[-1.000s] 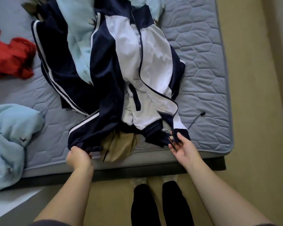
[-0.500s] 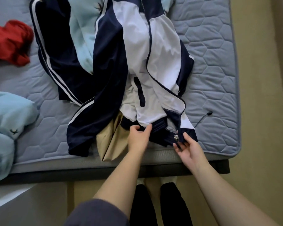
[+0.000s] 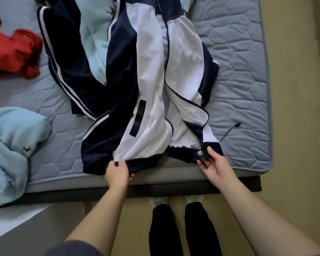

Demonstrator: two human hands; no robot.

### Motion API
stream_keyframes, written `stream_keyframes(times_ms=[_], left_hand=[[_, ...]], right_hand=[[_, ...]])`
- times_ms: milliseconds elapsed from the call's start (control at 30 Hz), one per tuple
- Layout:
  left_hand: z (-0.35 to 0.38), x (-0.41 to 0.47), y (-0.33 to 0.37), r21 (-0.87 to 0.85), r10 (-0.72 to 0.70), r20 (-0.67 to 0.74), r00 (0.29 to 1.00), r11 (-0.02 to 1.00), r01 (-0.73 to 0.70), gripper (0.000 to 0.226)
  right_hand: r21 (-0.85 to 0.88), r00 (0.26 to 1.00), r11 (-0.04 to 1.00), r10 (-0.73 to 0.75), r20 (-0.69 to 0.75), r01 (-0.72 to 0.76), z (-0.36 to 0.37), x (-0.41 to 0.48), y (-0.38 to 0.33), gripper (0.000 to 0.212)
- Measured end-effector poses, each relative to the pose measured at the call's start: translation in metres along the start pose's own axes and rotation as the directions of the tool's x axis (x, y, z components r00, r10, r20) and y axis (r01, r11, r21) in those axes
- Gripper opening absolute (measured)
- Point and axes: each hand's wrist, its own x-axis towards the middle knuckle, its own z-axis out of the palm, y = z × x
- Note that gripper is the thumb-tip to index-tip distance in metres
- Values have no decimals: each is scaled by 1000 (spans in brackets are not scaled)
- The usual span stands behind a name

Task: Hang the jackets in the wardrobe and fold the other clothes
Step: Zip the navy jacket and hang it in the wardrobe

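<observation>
A navy and white zip jacket (image 3: 151,80) lies unzipped on the grey quilted mattress (image 3: 236,74), its hem at the near edge. My left hand (image 3: 117,172) grips the left corner of the navy hem. My right hand (image 3: 213,165) pinches the right hem corner beside the metal zip pull (image 3: 200,153). The jacket's left front panel lies spread flat, with its dark pocket strip (image 3: 138,118) showing. A light blue garment (image 3: 94,39) lies partly under the jacket.
A red garment (image 3: 13,52) lies at the far left of the bed and a light blue fleece (image 3: 9,148) hangs over the near left edge. A thin black cord (image 3: 231,129) sits on the mattress right of the jacket. Beige floor runs along the right.
My left hand went from the sleeve end to the middle hem, then pulled the left front panel out leftward. The tan cloth under the jacket is now covered. My right hand stayed on its corner.
</observation>
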Motion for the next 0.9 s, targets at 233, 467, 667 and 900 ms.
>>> stream_keyframes(times_ms=[233, 467, 667, 900], left_hand=[[32, -24, -1, -202, -397, 522, 755, 802, 562, 74], [95, -46, -1, -364, -207, 525, 826, 823, 437, 49], [81, -45, 17, -667, -42, 575, 817, 554, 498, 23], [66, -38, 14, -298, 219, 383, 897, 949, -105, 42]], right_hand=[[-137, 1000, 991, 3, 8, -2, -4, 2, 23, 4], [-169, 1000, 985, 17, 5, -16, -15, 9, 44, 5], [-167, 997, 986, 17, 79, -4, -10, 0, 44, 4], [-172, 982, 985, 28, 186, 4, 9, -14, 40, 5]])
